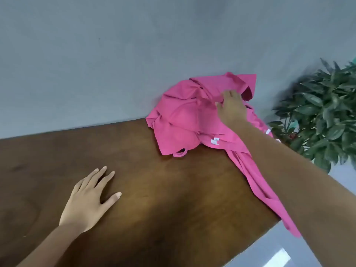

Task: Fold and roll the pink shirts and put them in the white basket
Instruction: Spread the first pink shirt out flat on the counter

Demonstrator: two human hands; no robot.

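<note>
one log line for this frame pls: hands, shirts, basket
stage: pickup | right hand: grips pink shirts heaped at table far corner | left hand: flat on table | folded: none | basket: not in view

I see even, soft daylight, moderately bright, no hard shadows. The desk [154, 189] shows a warm glossy sheen through its middle, darker toward the left and near edges. Faint soft shadow sits under the left hand [90, 199]. A bright glare patch shows on the floor [277, 257] at the bottom right. The plant [323, 112] at the right edge is smeared with motion blur. The pink shirts [185, 120] look slightly soft and saturated. I note wide-angle bending; the desk edge tilts and curves. Overall compression softness, grey wall [115, 54] flat and evenly lit.
</note>
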